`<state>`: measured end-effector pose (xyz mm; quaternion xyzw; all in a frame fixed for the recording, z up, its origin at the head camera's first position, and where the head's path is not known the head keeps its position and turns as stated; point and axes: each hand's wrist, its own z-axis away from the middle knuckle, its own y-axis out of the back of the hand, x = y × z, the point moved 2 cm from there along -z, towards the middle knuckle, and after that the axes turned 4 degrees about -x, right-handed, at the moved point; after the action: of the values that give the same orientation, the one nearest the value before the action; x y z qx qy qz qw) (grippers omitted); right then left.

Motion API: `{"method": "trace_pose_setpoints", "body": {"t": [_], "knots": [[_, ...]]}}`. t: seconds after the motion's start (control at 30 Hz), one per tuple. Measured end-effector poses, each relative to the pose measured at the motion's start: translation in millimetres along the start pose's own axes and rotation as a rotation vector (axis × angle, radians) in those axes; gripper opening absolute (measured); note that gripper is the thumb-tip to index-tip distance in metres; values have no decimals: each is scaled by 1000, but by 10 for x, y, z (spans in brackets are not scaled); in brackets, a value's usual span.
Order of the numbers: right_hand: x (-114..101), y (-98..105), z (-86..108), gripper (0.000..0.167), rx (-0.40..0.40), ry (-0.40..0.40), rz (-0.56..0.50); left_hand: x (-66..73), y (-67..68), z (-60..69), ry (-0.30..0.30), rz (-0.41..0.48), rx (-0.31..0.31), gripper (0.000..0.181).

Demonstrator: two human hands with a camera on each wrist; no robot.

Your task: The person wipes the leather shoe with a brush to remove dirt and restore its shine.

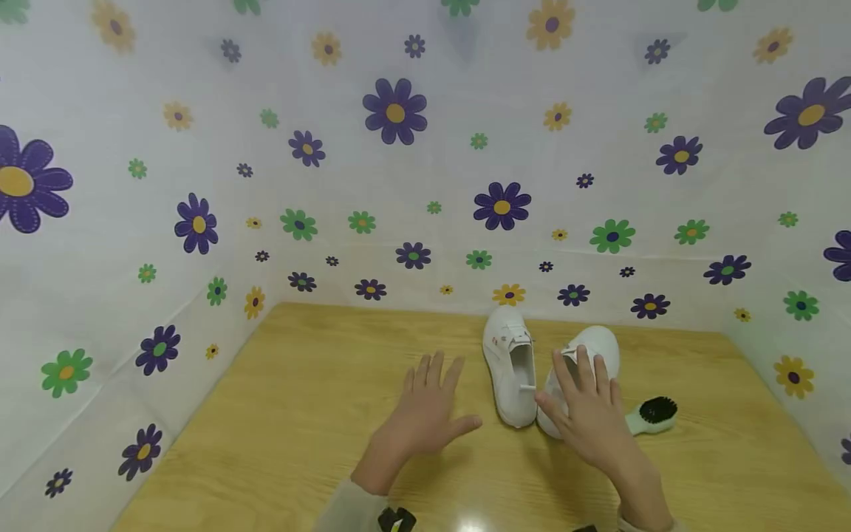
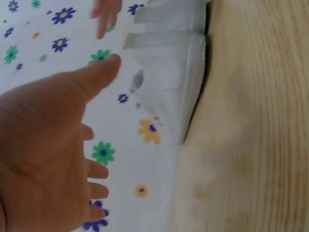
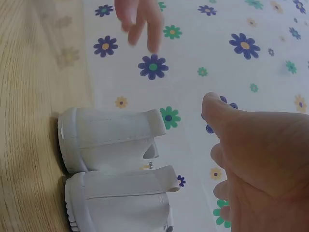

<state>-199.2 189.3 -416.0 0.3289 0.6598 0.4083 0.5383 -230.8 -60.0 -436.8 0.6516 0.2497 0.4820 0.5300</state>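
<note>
Two white shoes stand side by side on the wooden table, the left shoe (image 1: 508, 369) with its toe toward the back wall, the right shoe (image 1: 601, 341) angled a little. My left hand (image 1: 427, 410) is spread, palm down, left of the shoes and holds nothing. My right hand (image 1: 592, 414) has its fingers spread over the right shoe and covers part of it in the head view; the right wrist view shows this hand (image 3: 265, 159) apart from the shoe heels (image 3: 111, 137). In the left wrist view the left hand (image 2: 48, 154) is also apart from the shoes (image 2: 169, 72).
A brush (image 1: 654, 415) with black bristles and a pale green handle lies right of the shoes, its handle end partly behind my right hand. White sheeting (image 1: 439, 162) with printed flowers stands around the back and sides of the wooden table (image 1: 299, 414).
</note>
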Motion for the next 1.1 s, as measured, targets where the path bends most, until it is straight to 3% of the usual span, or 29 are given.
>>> {"method": "trace_pose_setpoints", "body": {"t": [0.23, 0.4, 0.53, 0.77, 1.1], "knots": [[19, 28, 74, 75, -17, 1, 11, 215, -317, -411, -88, 69, -41, 101], [15, 33, 109, 73, 5, 11, 22, 258, -436, -576, -19, 199, -6, 110], [21, 22, 99, 72, 17, 13, 11, 243, -465, -680, 36, 243, 6, 116], [74, 35, 98, 72, 1, -2, -1, 371, -558, -753, 27, 343, -57, 119], [106, 47, 127, 76, -32, -15, 0, 463, -559, -753, 53, 389, -5, 116]]}}
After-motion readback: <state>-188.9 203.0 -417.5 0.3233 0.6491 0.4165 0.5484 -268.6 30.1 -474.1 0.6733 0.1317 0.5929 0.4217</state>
